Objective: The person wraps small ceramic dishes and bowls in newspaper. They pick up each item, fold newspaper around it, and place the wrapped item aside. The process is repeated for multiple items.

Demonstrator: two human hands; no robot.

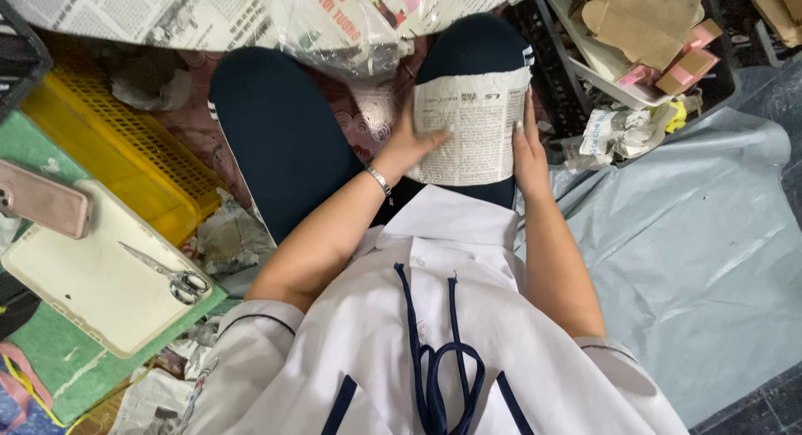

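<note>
A folded piece of newspaper lies across my right thigh, which is clad in dark navy. My left hand presses flat on the paper's left edge, fingers spread, with a silver bracelet at the wrist. On the paper's right edge, my right hand rests with fingers straight along the side. Both hands hold the paper against the leg. My white shirt with navy ties fills the bottom of the view.
A cream tray with scissors and a pink phone sits at left beside a yellow crate. A black crate with cardboard and pink pieces stands at upper right. Grey plastic sheeting covers the floor at right. Newspapers lie ahead.
</note>
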